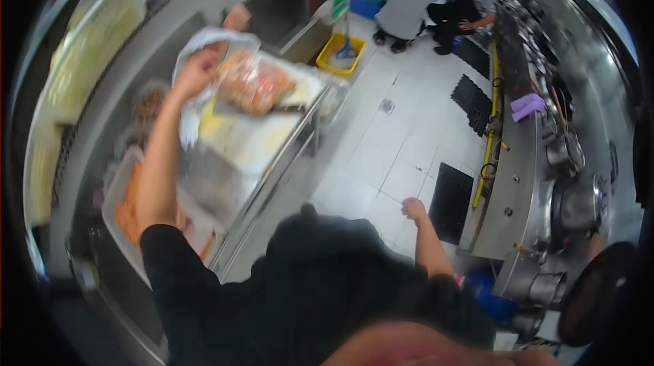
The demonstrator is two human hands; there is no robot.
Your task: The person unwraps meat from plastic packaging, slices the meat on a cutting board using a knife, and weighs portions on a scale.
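My left hand (194, 76) is closed at the edge of a clear plastic bag (255, 83) of orange-red food, seemingly gripping it; blur hides the exact hold. Behind that hand spreads a crumpled white plastic bag (193, 46). The clear bag rests over a white cutting board (235, 141) stained yellow, with a dark, long object (289, 108) poking out beside it. Away from the table, above the floor, my right hand (412, 209) hangs with fingers curled and nothing visible in them.
A tub (112, 212) of orange pieces stands by my left arm on the steel table (208, 168). Beyond the table is a yellow basin (323, 63). Two people (409, 1) crouch at the far end. Pots (579, 206) line the right counter; black mats (449, 202) lie on the floor.
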